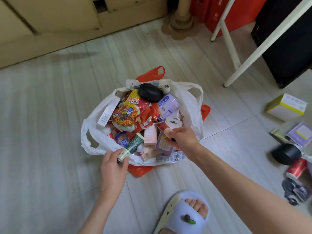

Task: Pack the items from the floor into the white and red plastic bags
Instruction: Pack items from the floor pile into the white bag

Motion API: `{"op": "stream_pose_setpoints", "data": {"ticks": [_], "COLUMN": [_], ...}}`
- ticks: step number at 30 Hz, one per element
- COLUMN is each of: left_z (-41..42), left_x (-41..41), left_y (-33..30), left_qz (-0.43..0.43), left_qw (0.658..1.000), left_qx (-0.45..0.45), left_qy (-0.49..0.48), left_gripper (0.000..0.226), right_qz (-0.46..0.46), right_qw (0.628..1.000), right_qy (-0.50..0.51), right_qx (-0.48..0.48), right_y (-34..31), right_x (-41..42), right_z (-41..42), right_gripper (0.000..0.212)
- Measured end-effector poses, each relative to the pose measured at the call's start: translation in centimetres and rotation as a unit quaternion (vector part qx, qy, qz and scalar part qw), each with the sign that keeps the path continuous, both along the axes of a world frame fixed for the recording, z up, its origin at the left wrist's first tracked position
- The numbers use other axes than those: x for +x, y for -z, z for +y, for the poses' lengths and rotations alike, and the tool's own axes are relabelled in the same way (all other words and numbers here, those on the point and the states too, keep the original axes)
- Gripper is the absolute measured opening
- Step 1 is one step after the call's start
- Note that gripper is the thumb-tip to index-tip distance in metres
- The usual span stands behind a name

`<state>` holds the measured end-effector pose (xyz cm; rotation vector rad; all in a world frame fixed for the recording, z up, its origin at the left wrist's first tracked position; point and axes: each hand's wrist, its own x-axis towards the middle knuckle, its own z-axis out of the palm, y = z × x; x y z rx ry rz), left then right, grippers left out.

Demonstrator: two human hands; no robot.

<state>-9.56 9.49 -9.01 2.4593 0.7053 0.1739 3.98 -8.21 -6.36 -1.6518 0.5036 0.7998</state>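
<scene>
A green tube (130,146) is gripped at its lower end by the left hand (114,163), over the near rim of the white bag (189,102). A red tube (163,129) is held by the right hand (183,139), inside the bag's right side. The full bag lies on the red bag (140,170) on the floor. More items (287,154) are scattered well right of the hands.
</scene>
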Motion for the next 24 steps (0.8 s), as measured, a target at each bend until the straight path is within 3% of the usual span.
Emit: {"op": "stream_pose_setpoints", "data": {"ticks": [2, 5, 9, 16, 20, 24], "left_z": [0.2, 0.5, 0.7, 1.4, 2.6, 2.8], "left_x": [-0.3, -0.4, -0.2, 0.4, 2.6, 5.0], "left_y": [0.0, -0.1, -1.0, -3.1, -2.6, -1.9], "left_qz": [-0.015, -0.037, -0.055, -0.098, -0.082, -0.073], "left_qw": [1.0, 0.999, 0.997, 0.993, 0.995, 0.997], "left_qx": [0.002, 0.012, 0.025, 0.031, 0.06, 0.021], "left_qy": [-0.011, -0.017, -0.038, -0.055, 0.001, 0.015], "left_gripper": [0.03, 0.03, 0.031, 0.031, 0.029, 0.024], "right_qz": [-0.032, -0.059, -0.078, -0.123, -0.164, -0.206], "right_qw": [0.997, 0.995, 0.994, 0.989, 0.983, 0.972], "right_qy": [-0.012, 0.007, 0.006, -0.01, -0.056, -0.091], "right_qx": [-0.063, -0.084, -0.081, -0.086, -0.063, -0.064], "right_y": [0.2, 0.0, -0.1, -0.2, -0.7, -0.3], "right_x": [-0.4, -0.5, -0.4, -0.7, -1.3, -1.9], "right_z": [0.3, 0.8, 1.3, 2.1, 2.3, 1.9], "right_gripper": [0.028, 0.036, 0.024, 0.021, 0.023, 0.026]}}
